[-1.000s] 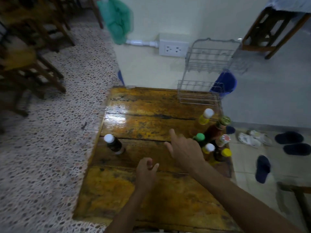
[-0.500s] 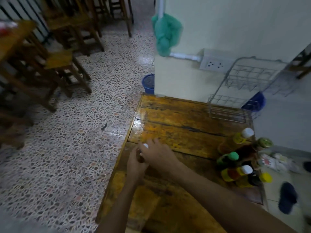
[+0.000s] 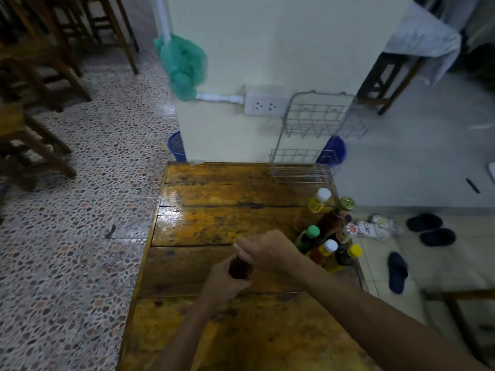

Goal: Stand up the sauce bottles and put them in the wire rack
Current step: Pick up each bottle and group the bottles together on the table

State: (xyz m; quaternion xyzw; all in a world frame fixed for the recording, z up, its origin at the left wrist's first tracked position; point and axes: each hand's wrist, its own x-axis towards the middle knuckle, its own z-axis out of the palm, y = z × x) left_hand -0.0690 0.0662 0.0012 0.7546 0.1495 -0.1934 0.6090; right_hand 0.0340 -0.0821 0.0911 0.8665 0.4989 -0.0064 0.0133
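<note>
A dark sauce bottle [image 3: 238,268] is held over the middle of the wooden table [image 3: 214,223]. My left hand [image 3: 223,285] grips its body from below. My right hand [image 3: 267,250] covers its top, so the cap is hidden. Several upright sauce bottles [image 3: 325,231] with white, green, yellow and gold caps stand grouped at the table's right edge. The two-tier wire rack [image 3: 302,167] stands at the far right corner against the wall, with nothing in it.
The table's left edge drops to a speckled floor with wooden chairs [image 3: 40,76]. A wall with a socket [image 3: 263,104] and a green bag [image 3: 184,65] is behind the table. Slippers [image 3: 397,271] lie on the floor to the right.
Both hands reached to the dark bottle at the table's left edge, took hold of it and brought it toward the table's middle. The camera swung left and back.
</note>
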